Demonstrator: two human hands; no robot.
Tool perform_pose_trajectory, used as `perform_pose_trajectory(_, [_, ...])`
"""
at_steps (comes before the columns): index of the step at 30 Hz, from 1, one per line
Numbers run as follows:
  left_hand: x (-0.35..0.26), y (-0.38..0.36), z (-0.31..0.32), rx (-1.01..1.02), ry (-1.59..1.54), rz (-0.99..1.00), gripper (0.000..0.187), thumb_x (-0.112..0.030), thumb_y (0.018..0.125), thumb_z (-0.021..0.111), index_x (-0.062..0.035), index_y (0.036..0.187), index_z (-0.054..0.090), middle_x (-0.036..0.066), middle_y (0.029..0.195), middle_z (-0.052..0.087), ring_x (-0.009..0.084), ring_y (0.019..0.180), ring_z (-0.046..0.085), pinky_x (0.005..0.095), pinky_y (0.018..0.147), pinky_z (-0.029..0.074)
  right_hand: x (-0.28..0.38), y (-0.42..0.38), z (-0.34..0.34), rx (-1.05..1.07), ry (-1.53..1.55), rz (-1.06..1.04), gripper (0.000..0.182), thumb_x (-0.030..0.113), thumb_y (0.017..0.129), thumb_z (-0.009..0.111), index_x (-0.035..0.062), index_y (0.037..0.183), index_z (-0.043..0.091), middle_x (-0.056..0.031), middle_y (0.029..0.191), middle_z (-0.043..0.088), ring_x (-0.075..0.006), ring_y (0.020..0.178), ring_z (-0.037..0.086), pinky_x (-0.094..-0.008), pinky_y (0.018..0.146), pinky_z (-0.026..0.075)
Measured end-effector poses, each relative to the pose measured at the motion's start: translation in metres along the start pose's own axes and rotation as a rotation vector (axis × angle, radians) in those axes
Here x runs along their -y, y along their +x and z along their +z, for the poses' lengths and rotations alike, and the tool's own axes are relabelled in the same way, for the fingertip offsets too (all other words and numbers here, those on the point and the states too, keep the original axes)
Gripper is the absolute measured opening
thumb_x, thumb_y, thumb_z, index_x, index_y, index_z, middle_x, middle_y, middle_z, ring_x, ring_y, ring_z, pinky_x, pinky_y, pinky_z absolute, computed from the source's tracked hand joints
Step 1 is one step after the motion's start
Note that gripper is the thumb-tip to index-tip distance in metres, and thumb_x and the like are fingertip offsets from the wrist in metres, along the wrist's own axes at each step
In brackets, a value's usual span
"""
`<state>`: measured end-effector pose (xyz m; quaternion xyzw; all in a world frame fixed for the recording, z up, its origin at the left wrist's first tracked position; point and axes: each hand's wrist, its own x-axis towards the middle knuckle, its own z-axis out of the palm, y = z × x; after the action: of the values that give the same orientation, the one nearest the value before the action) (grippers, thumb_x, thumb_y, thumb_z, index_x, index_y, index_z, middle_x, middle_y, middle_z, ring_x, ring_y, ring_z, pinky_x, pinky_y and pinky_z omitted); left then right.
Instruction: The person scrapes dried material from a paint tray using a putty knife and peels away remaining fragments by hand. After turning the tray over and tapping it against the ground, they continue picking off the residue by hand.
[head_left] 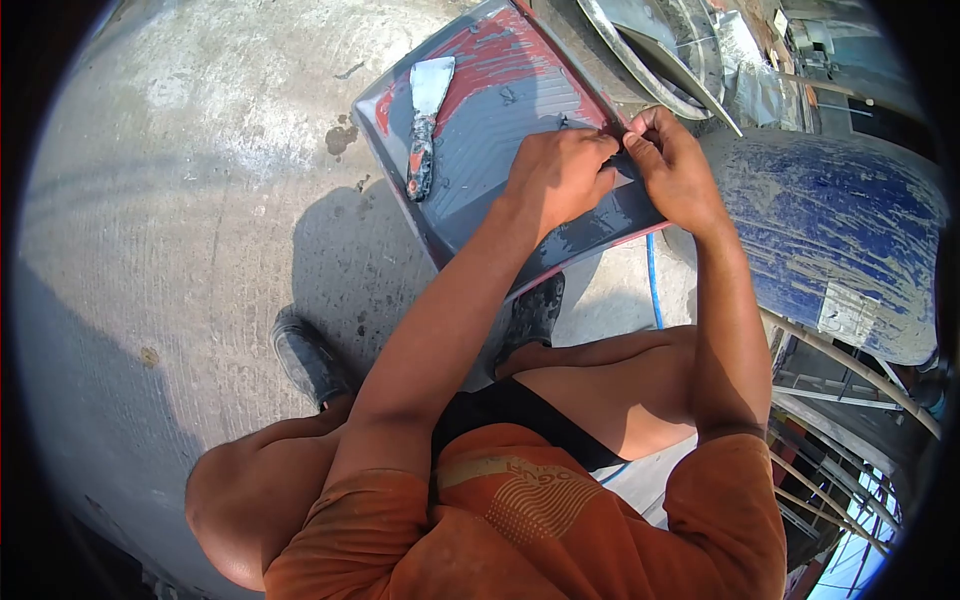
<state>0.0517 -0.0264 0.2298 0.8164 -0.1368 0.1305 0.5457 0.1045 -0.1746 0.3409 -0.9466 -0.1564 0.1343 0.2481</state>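
Observation:
A grey paint tray point(480, 140) streaked with red and grey paint lies on the ground in front of me. Inside it, on the left, rests a putty knife point(423, 135) with a paint-smeared handle and a pale blade. My left hand point(563, 172) is over the tray's right part, its fingers curled and closed. Close beside it, at the right rim, my right hand point(672, 172) has thumb and forefinger pinched together. Both hands' fingertips nearly meet around something small and dark that I cannot make out.
A blue drum point(830, 230) with dried splatter lies to the right of the tray. Behind it is a round metal rim point(690, 95). Poles point(850, 370) and scrap lie at the right. A blue hose point(654, 280) runs over the concrete floor point(200, 200). My shoes point(305, 355) are near the tray.

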Motion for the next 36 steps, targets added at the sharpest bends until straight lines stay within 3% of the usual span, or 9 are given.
perform_pose_trajectory(8, [0.003, 0.001, 0.017, 0.015, 0.006, -0.04, 0.009, -0.012, 0.089, 0.066, -0.0077, 0.082, 0.071, 0.009, 0.09, 0.074, 0.0345, 0.08, 0.071, 0.0478, 0.07, 0.055, 0.009, -0.002, 0.003, 0.003, -0.033, 0.025, 0.016, 0.013, 0.1, 0.065, -0.0015, 0.103, 0.059, -0.02, 0.091, 0.069, -0.0276, 0.082, 0.069, -0.0385, 0.076, 0.053])
perform_pose_trajectory(12, [0.004, 0.003, -0.001, 0.252, -0.057, 0.016, 0.009, -0.011, 0.094, 0.064, -0.0063, 0.093, 0.072, 0.012, 0.101, 0.07, 0.0358, 0.097, 0.068, 0.0481, 0.081, 0.054, 0.005, -0.001, 0.003, 0.008, -0.069, 0.046, 0.016, 0.013, 0.1, 0.066, -0.0014, 0.103, 0.06, -0.0194, 0.09, 0.069, -0.0264, 0.079, 0.067, -0.039, 0.075, 0.052])
perform_pose_trajectory(18, [0.008, 0.003, -0.01, 0.25, -0.251, -0.042, 0.015, -0.006, 0.096, 0.061, -0.0044, 0.11, 0.066, 0.016, 0.125, 0.06, 0.0382, 0.112, 0.062, 0.0466, 0.094, 0.05, 0.001, 0.004, -0.002, -0.003, 0.011, 0.046, 0.016, 0.013, 0.099, 0.066, -0.0016, 0.103, 0.06, -0.0167, 0.089, 0.068, -0.0228, 0.079, 0.065, -0.0377, 0.075, 0.052])
perform_pose_trajectory(22, [0.012, 0.005, -0.017, 0.118, -0.466, 0.089, 0.018, -0.004, 0.096, 0.057, -0.0042, 0.112, 0.065, 0.017, 0.115, 0.064, 0.0399, 0.102, 0.064, 0.0462, 0.09, 0.051, 0.002, 0.004, -0.003, -0.023, -0.026, 0.018, 0.015, 0.013, 0.099, 0.066, -0.0013, 0.102, 0.06, -0.0163, 0.088, 0.068, -0.022, 0.079, 0.064, -0.0371, 0.075, 0.051])
perform_pose_trajectory(24, [0.009, 0.005, -0.026, 0.311, -0.609, -0.239, 0.023, -0.004, 0.094, 0.056, -0.0041, 0.115, 0.064, 0.018, 0.104, 0.068, 0.0433, 0.091, 0.065, 0.0458, 0.086, 0.053, 0.0, 0.004, -0.003, -0.018, -0.028, 0.02, 0.015, 0.013, 0.099, 0.066, -0.0011, 0.102, 0.06, -0.0161, 0.088, 0.068, -0.0217, 0.079, 0.064, -0.0369, 0.074, 0.051])
perform_pose_trajectory(25, [0.01, 0.004, -0.024, 0.312, -0.611, -0.24, 0.023, -0.004, 0.094, 0.056, -0.0041, 0.115, 0.064, 0.018, 0.104, 0.068, 0.0433, 0.091, 0.065, 0.0458, 0.086, 0.053, -0.001, 0.004, -0.003, -0.016, -0.005, 0.023, 0.015, 0.013, 0.099, 0.066, -0.0008, 0.102, 0.06, -0.0157, 0.088, 0.068, -0.0216, 0.079, 0.064, -0.0369, 0.074, 0.051])
perform_pose_trajectory(28, [0.015, 0.001, -0.01, 0.201, -0.403, -0.255, 0.024, -0.006, 0.093, 0.057, -0.005, 0.116, 0.065, 0.019, 0.098, 0.07, 0.0432, 0.084, 0.066, 0.0469, 0.081, 0.054, 0.004, 0.004, -0.004, -0.017, -0.021, 0.03, 0.015, 0.013, 0.099, 0.066, -0.0004, 0.103, 0.06, -0.015, 0.088, 0.068, -0.0213, 0.079, 0.064, -0.0365, 0.074, 0.051])
perform_pose_trajectory(30, [0.012, 0.0, -0.001, -0.031, -0.195, -0.022, 0.024, -0.009, 0.091, 0.062, -0.0068, 0.115, 0.068, 0.017, 0.1, 0.071, 0.0391, 0.087, 0.069, 0.0472, 0.08, 0.056, 0.006, 0.003, -0.005, -0.019, -0.06, 0.034, 0.015, 0.013, 0.099, 0.066, -0.0002, 0.103, 0.06, -0.0146, 0.088, 0.068, -0.0212, 0.079, 0.063, -0.0362, 0.074, 0.051])
perform_pose_trajectory(36, [0.007, 0.0, 0.003, -0.006, 0.097, 0.043, 0.013, -0.012, 0.087, 0.068, -0.0108, 0.099, 0.076, 0.007, 0.09, 0.068, 0.0307, 0.084, 0.07, 0.0425, 0.074, 0.058, 0.004, 0.004, -0.002, -0.016, -0.028, 0.014, 0.015, 0.014, 0.1, 0.066, -0.0001, 0.102, 0.06, -0.0159, 0.088, 0.069, -0.0232, 0.077, 0.066, -0.0376, 0.073, 0.053])
